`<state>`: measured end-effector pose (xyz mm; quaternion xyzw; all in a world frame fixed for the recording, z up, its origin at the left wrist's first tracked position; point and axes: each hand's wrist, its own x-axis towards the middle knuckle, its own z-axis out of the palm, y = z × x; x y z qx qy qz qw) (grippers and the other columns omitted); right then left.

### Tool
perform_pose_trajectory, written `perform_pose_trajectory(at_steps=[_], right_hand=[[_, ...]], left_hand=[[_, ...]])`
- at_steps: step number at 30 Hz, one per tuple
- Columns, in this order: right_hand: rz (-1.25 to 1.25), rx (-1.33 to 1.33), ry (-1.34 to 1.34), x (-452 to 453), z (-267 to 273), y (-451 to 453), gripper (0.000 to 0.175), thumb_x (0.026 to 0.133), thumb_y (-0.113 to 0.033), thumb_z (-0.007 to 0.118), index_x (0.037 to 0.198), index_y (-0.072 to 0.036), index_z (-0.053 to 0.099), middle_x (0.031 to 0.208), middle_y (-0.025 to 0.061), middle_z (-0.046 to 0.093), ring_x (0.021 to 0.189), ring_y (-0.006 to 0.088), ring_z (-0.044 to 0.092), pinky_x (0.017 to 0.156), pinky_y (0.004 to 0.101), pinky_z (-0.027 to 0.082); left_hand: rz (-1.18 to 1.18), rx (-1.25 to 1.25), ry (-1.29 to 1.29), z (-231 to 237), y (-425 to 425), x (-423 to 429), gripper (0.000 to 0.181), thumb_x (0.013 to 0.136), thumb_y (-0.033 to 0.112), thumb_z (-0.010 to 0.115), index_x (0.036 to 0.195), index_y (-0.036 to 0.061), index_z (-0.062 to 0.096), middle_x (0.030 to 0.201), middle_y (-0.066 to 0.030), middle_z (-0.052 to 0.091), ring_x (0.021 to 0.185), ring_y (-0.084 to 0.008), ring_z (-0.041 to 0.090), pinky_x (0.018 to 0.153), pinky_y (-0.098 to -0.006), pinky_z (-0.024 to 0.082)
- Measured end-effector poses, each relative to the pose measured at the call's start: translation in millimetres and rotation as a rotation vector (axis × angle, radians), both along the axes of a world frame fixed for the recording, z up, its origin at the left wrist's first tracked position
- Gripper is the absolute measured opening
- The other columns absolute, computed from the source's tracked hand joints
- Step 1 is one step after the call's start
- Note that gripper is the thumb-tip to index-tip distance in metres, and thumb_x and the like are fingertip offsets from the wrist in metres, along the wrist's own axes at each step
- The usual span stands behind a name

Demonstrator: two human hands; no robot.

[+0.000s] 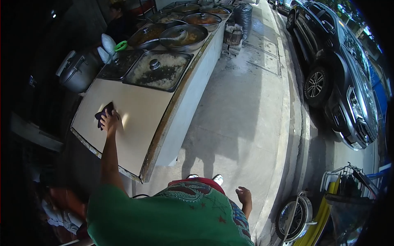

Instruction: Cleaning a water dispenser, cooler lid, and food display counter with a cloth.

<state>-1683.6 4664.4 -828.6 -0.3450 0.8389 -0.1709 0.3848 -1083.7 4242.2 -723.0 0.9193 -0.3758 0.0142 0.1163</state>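
My left hand point(109, 121) reaches out over the pale countertop point(135, 123) and presses down on a dark purple cloth point(106, 112). Its fingers are spread across the cloth, which lies bunched near the counter's left side. Beyond the cloth, a rectangular steel tray with a clear lid point(158, 70) holds what looks like cooked rice. A second lidded tray point(118, 65) stands left of it. Down by my right side hangs my right hand point(244, 195), its fingers loosely bent and nothing visible in it.
Several glass-lidded pots point(183, 37) line the counter's far part. A large metal pot point(78, 72) stands to the left, near a green bowl point(120, 46). Behind the counter is a person point(118, 23). A dark pickup point(329, 61) is parked right; a spoked wheel point(294, 218) stands lower right.
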Motion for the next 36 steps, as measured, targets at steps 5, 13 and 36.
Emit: perform_pose_trajectory(at_steps=[5, 13, 36], right_hand=[[0.3, 0.161, 0.021, -76, -26, -49, 0.042, 0.076, -0.029, 0.07, 0.11, -0.005, 0.066, 0.097, 0.0205, 0.067, 0.095, 0.0311, 0.065, 0.085, 0.0385, 0.051], [0.5, -0.052, 0.093, -146, 2, -206, 0.039, 0.079, -0.023, 0.067, 0.112, -0.001, 0.064, 0.096, 0.0227, 0.067, 0.091, 0.0315, 0.066, 0.08, 0.039, 0.051], [0.447, 0.043, 0.079, -17, 42, -379, 0.039, 0.081, -0.028, 0.064, 0.113, -0.005, 0.064, 0.096, 0.0195, 0.068, 0.094, 0.03, 0.066, 0.081, 0.0368, 0.051]], left_hand=[[-0.915, -0.049, 0.085, 37, 83, -165, 0.049, 0.091, 0.036, 0.052, 0.136, 0.0197, 0.041, 0.148, -0.0151, 0.03, 0.137, -0.0374, 0.026, 0.11, -0.0534, 0.02], [-0.395, -0.158, -0.022, 16, 168, -68, 0.051, 0.094, 0.041, 0.044, 0.14, 0.0185, 0.035, 0.148, -0.0161, 0.029, 0.137, -0.0364, 0.025, 0.111, -0.0489, 0.02], [0.32, 0.065, 0.011, -27, -187, 190, 0.085, 0.083, 0.074, 0.03, 0.149, 0.0254, 0.009, 0.152, -0.0271, 0.004, 0.141, -0.0435, 0.001, 0.111, -0.0556, 0.004]])
